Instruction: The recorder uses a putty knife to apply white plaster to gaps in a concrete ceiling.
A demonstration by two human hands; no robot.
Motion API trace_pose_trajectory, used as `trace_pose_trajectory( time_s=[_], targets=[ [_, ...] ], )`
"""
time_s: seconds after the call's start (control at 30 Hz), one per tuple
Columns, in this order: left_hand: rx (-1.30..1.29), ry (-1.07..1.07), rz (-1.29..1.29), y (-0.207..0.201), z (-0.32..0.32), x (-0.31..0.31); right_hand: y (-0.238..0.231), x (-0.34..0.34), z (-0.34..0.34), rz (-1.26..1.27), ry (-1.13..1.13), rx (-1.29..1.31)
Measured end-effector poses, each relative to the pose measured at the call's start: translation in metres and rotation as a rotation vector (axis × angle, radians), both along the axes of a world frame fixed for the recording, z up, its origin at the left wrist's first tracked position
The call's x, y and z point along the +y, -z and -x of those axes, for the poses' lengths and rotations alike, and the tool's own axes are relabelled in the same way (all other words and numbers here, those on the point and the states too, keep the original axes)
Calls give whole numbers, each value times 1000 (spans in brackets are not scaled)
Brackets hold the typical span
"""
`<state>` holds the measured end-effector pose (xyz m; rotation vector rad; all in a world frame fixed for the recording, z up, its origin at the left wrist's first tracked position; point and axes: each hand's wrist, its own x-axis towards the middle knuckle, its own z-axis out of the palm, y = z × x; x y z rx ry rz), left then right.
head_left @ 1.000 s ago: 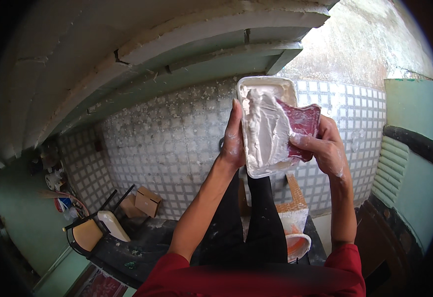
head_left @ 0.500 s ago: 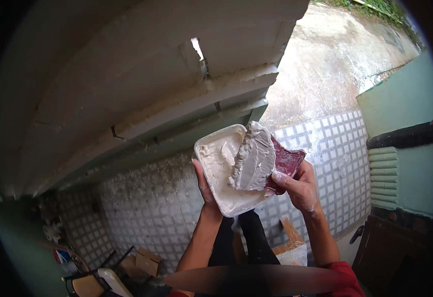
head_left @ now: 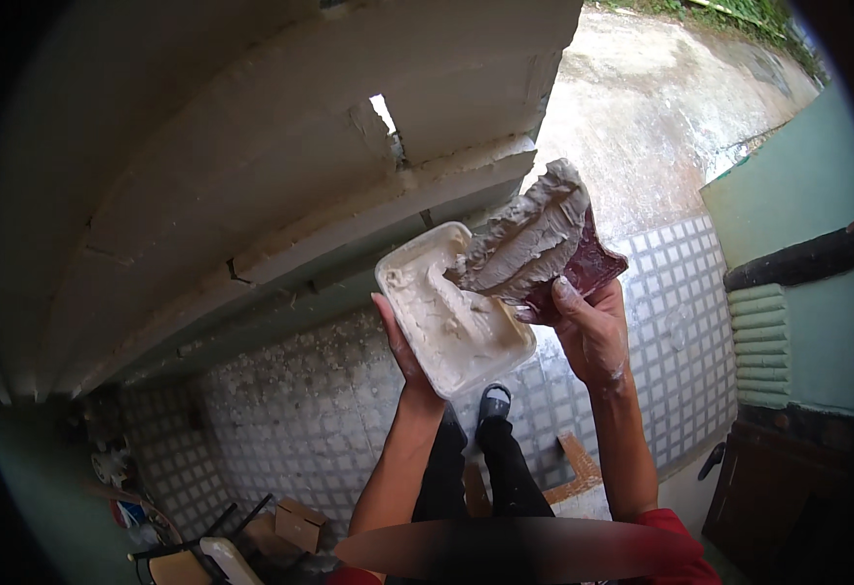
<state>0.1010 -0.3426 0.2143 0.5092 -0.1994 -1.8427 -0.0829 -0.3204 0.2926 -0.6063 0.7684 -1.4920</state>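
My left hand (head_left: 405, 353) holds a white rectangular plastic tub (head_left: 384, 283) from its left side, with the fingers mostly hidden beneath it. Thick whitish paste (head_left: 446, 327) coats the tub's inside and stands up in ridges. In my right hand (head_left: 593, 336) is a dark red flat spreader (head_left: 597, 263), pinched with the thumb on its face. A broad layer of greyish paste (head_left: 534, 234) covers much of that spreader. Its lower left edge is over the tub's right side; whether it touches the paste inside I cannot tell. Smears of paste mark my right thumb and wrist.
A pale door or wall panel (head_left: 251, 146) with ledges and a slot looms at the left. Patterned tile floor (head_left: 675, 292) runs below, with a wooden piece (head_left: 578, 463) near my feet. A cardboard box (head_left: 298, 525) and chairs lie lower left; a green wall (head_left: 788, 195) stands right.
My right hand has raised the loaded spreader up and to the right, away from the tub's middle. More paste inside the tub now shows. The tub has moved slightly up in view.
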Motion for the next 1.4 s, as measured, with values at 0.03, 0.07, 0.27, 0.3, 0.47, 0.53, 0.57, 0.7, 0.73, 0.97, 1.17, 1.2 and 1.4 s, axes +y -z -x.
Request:
trace_pose_trajectory(
  time_s=[0.03,0.07,0.27,0.3,0.47,0.53,0.57,0.7,0.73,0.97,1.17,1.2,1.4],
  targets=[
    [-16,-17,16,-5,2,-4,2,0,2,3,-18,16],
    [0,-16,23,-6,3,-7,4,1,3,7,-37,32],
    [-52,-8,-15,-11,4,-11,-2,11,1,189,80,737],
    [-58,-3,-15,-15,6,-12,-8,12,1,281,82,871],
    [290,90,-6,-9,5,-12,-13,-2,4,612,124,1186],
    [158,48,-40,-9,11,-14,-7,-8,4,681,219,1215],
    [159,50,-34,-9,10,-16,-4,-13,3,749,314,1239],
    [108,23,-59,-5,6,-12,19,-56,9,846,579,1338],
    [10,6,-60,-2,6,-9,23,-73,13,862,685,1402],
    [-116,-66,-167,29,-32,26,58,-175,-16,848,1063,1467],
    [-89,-83,-282,50,-59,68,71,-220,-34,796,1141,1562],
    [-71,-99,-305,55,-64,76,80,-221,-33,769,1129,1580],
    [-73,-124,-397,63,-83,102,114,-182,-28,635,1006,1570]
  ],
)
